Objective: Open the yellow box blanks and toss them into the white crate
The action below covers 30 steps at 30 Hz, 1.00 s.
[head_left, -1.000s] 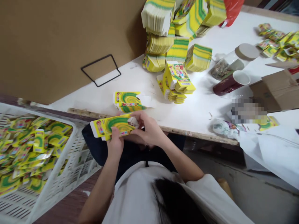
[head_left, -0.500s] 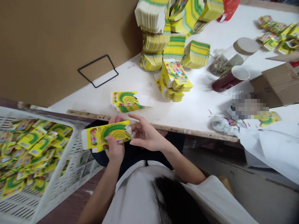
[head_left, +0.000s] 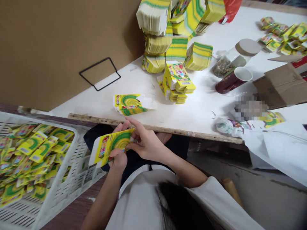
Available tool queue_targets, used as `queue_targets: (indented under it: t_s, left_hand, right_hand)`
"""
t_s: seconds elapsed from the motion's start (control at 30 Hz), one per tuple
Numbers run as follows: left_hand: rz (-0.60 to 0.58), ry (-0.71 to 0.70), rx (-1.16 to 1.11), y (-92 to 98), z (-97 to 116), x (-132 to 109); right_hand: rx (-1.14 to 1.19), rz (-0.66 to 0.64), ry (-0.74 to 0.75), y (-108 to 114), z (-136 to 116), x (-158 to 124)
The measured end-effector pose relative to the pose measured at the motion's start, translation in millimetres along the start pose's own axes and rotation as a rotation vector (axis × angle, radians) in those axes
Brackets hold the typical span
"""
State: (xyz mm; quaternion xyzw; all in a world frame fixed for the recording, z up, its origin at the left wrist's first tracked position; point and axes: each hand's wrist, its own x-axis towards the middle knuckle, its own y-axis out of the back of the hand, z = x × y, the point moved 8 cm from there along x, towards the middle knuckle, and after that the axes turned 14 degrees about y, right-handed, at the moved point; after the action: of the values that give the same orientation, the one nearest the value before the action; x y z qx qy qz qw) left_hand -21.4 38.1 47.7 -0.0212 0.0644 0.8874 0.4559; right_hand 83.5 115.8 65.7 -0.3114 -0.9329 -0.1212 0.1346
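Note:
Over my lap, just below the table edge, my left hand [head_left: 119,158] grips a yellow and green printed carton [head_left: 106,147] from beneath, thumb on its printed face. The carton slants, its white end flap pointing to the lower left. My right hand [head_left: 146,142] is closed at the carton's right end, with thumb and fingertips on that end and the index finger stretched out past it. The fingers partly hide that end of the carton. Beyond my hands, a small stack of flat cartons [head_left: 129,103] lies on the table near its edge.
To the left, a white plastic basket [head_left: 74,140] holds many filled-looking cartons. Bundles of flat cartons [head_left: 155,44] stand at the back beside a large brown cardboard box [head_left: 59,41]. Rightward are a lidded jar [head_left: 230,64], a dark red cup [head_left: 226,84] and a small cardboard box [head_left: 280,84].
The carton has swung so its left end sits lower and nearer to me. My right hand has moved slightly left and closed onto the carton's right end.

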Motion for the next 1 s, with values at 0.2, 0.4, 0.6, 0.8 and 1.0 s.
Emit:
queue_targets:
  t_s: [0.2, 0.4, 0.6, 0.8, 1.0]
  left_hand:
    - [0.057, -0.105, -0.454, 7.9, 39, 9]
    - [0.083, -0.283, -0.637, 9.6, 50, 17]
    - [0.317, -0.235, -0.603, 36.8, 40, 22]
    - [0.249, -0.197, -0.539, 23.5, 49, 12]
    - [0.315, -0.160, -0.451, 24.4, 32, 1]
  right_hand:
    - [0.216, 0.054, 0.011, -4, 2, -4]
    - [0.566, -0.093, 0.089, -31, -10, -5]
    - [0.199, 0.005, 0.112, -35, -11, -9]
    - [-0.003, 0.182, 0.288, -4, -24, -6]
    - [-0.200, 0.257, 0.390, 31, -40, -5]
